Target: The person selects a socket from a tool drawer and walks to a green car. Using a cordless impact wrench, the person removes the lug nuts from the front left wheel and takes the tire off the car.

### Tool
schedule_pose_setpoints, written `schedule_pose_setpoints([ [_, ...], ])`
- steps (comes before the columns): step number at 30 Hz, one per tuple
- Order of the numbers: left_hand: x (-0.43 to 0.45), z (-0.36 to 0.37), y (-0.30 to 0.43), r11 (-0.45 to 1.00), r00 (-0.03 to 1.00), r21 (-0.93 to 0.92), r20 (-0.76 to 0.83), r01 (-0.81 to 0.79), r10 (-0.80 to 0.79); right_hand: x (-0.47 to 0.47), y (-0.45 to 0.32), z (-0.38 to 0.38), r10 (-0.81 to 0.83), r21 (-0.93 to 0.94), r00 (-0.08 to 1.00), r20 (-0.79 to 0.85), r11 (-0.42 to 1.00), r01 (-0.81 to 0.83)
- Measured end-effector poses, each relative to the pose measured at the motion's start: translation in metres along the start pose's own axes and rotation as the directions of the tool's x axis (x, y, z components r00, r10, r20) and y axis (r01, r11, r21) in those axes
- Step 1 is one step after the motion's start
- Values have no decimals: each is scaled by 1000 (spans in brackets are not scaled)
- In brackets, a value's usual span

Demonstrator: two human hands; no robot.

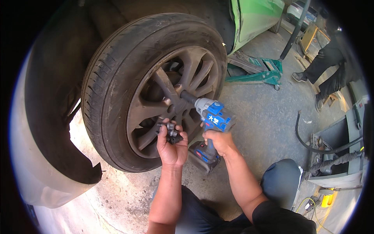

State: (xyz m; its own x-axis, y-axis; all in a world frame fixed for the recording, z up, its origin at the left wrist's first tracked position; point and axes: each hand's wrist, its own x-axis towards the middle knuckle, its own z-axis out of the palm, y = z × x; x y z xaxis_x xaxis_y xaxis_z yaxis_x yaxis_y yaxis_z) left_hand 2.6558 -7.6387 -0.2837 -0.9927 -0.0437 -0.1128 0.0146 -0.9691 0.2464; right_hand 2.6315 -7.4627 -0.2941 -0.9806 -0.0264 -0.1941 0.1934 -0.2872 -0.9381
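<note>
My right hand (pixel 218 140) grips the handle of a blue and grey cordless impact wrench (pixel 214 114), with its battery pack (pixel 204 158) below. The wrench's long black socket (pixel 188 97) reaches to the hub area of a spoked alloy wheel (pixel 166 84). Whether a bolt sits inside the socket is hidden. In my left hand (pixel 173 146), palm up with fingers curled, lie several wheel bolts (pixel 171 130). That hand is close in front of the wheel's lower spokes. Around the rim is a worn black tire (pixel 102 87), standing upright in the wheel arch.
A green floor jack (pixel 263 74) with a long handle stands beside the green car body (pixel 257 20). Another person's legs (pixel 330 64) are at the upper right. A grey open-topped cabinet or cart (pixel 336 178) with a black hose is on the right. A silver bumper (pixel 43 175) curves along the left.
</note>
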Motion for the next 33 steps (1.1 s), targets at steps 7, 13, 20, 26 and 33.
schedule_pose_setpoints([
  [7, 1, -3, 4, 1000, 1000, -28, -19, -5, 5, 6, 5, -1, 71, 84, 996, 48, 994, -75],
  [13, 4, -5, 2, 1000, 999, 9, -35, 1, -1, -2, 7, 9, 86, 195, 995, 42, 976, -93],
  [20, 7, -4, 0, 996, 993, 85, -106, -39, 48, -2, 7, 9, 97, 199, 994, 50, 974, -106],
  [26, 10, -6, -4, 990, 991, 139, -134, -11, 29, -3, 7, 9, 88, 209, 995, 50, 973, -96],
  [33, 12, -7, -7, 988, 994, 151, -110, 17, 0, -2, 8, 9, 47, 169, 998, 44, 984, -54],
])
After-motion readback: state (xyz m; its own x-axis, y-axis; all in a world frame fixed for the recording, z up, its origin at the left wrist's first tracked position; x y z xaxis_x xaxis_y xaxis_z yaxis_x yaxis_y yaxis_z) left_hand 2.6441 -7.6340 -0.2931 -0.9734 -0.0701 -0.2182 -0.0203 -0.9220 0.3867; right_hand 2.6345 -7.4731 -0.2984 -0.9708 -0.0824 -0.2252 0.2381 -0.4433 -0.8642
